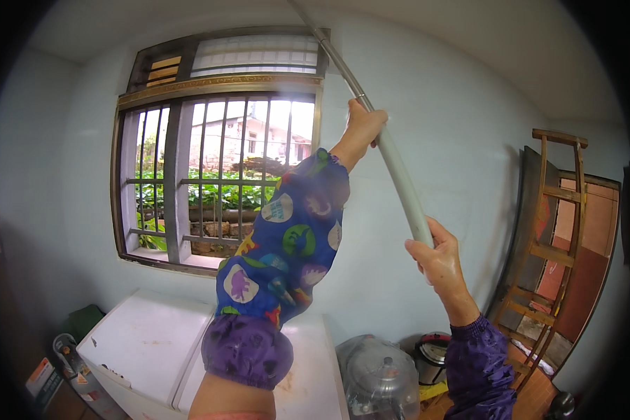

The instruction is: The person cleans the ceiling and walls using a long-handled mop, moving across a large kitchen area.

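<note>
A long telescopic pole (399,168) slants across the view, its thick pale grip low on the right and its thin metal sections rising to the top edge. My left hand (361,123) is wrapped around the pole where the grip meets the metal tube. Lower down, my right hand (439,257) clasps the grip near its bottom end. The pole's upper tip lies out of view. A blue patterned sleeve cover (299,226) is on my left arm, and a purple one (475,362) covers my right forearm.
A barred window (220,178) is set in the pale wall ahead. Below stands a white chest freezer (147,341). Plastic-wrapped cookware (380,378) and an electric cooker (431,352) sit right of it. A wooden ladder (554,257) leans near the doorway (583,283).
</note>
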Tool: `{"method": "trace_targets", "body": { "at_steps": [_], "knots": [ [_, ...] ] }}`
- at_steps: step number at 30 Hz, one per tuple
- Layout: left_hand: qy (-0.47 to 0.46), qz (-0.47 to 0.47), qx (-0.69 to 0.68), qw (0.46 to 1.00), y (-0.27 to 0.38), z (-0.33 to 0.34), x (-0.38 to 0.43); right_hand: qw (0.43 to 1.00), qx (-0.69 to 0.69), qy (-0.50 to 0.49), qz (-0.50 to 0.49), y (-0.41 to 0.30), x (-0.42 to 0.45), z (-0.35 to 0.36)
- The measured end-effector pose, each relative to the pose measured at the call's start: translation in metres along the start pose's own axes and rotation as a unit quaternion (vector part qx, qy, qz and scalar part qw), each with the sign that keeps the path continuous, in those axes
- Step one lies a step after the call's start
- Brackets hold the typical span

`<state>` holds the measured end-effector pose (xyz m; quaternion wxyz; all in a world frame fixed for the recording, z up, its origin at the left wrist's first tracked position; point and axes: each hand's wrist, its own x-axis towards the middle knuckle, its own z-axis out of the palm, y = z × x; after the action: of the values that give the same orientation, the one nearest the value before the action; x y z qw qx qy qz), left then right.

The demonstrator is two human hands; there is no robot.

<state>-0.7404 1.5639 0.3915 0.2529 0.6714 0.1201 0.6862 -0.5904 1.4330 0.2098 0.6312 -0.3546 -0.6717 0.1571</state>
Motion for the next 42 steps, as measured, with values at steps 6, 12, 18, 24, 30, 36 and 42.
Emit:
{"method": "trace_targets", "body": {
  "at_steps": [6,12,18,24,30,36,42],
  "knots": [
    [0.025,-0.008,0.005,1.000,-0.005,-0.071,0.038,0.998,-0.027,-0.041,-0.047,0.001,0.043,0.062],
    [0.017,-0.016,-0.002,1.000,-0.040,-0.108,0.038,0.996,-0.057,-0.025,-0.070,0.039,0.059,0.105],
    [0.108,0.002,0.111,0.988,-0.082,-0.143,0.047,0.965,0.163,-0.195,0.067,0.048,0.056,0.134],
    [0.100,0.001,0.138,0.985,-0.086,-0.180,0.044,0.972,0.101,-0.192,0.091,0.048,0.066,0.179],
    [0.153,-0.015,0.190,0.970,-0.079,-0.209,0.045,0.972,0.100,-0.203,0.056,0.044,0.074,0.194],
    [0.152,0.008,0.103,0.983,-0.033,-0.255,0.095,0.978,0.104,-0.172,-0.057,0.011,0.124,0.201],
    [0.105,0.015,0.098,0.990,-0.049,-0.210,0.096,0.988,0.103,-0.118,-0.016,0.019,0.109,0.181]
  ]
}}
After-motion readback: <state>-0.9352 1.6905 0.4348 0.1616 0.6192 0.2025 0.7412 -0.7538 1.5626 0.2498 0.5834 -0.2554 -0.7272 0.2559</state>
